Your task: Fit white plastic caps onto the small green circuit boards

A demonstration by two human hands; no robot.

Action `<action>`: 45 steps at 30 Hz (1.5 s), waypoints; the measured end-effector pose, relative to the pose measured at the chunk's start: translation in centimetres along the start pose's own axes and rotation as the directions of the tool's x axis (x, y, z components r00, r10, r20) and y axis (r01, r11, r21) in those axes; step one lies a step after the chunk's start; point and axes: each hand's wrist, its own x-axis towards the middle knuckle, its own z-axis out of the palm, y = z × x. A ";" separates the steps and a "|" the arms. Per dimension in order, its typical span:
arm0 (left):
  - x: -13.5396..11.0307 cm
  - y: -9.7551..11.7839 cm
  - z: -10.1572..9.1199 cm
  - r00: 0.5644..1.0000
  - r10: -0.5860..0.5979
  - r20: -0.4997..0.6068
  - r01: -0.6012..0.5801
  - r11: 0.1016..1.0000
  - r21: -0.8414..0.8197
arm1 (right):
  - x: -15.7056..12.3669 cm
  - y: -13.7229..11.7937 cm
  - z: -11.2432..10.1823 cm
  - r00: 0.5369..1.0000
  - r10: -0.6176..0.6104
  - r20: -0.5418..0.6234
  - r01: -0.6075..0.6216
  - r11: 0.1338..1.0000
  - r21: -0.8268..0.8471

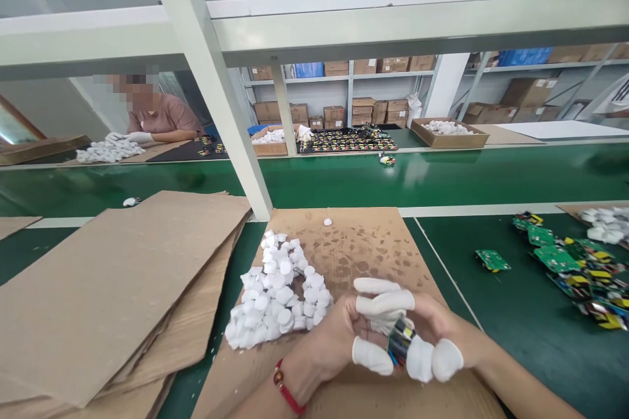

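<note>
**Held item:** small circuit board with coloured components, tilted between the left hand and right hand, over the near part of a brown cardboard sheet.

**Grip:** both hands closed toward each other, white finger cots pressed around the board, which is partly hidden.

**Left wrist:** red beaded bracelet.

**On the sheet:** heap of white caps just beside the left hand; one loose white cap near the far edge.

**Left of the sheet:** stacked cardboard sheets.

**Right side of the green counter:** heaped green circuit boards; one lone green circuit board nearer the sheet.

**Beyond the green conveyor belt:** a co-worker, hands among white caps.
</note>
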 end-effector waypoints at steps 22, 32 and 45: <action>0.2 0.3 1.3 0.998 0.060 -0.025 -0.062 0.995 -0.082 | 0.4 0.2 0.0 0.985 -0.025 -0.172 0.010 0.996 -0.090; 0.2 0.6 1.1 0.996 0.012 -0.084 -0.009 0.999 0.031 | 0.7 0.1 0.0 0.990 0.005 -0.138 -0.034 0.977 -0.212; 0.5 0.0 1.8 0.997 0.068 -0.037 -0.071 0.994 -0.078 | 0.9 0.1 0.5 0.975 0.032 -0.222 -0.071 0.982 -0.174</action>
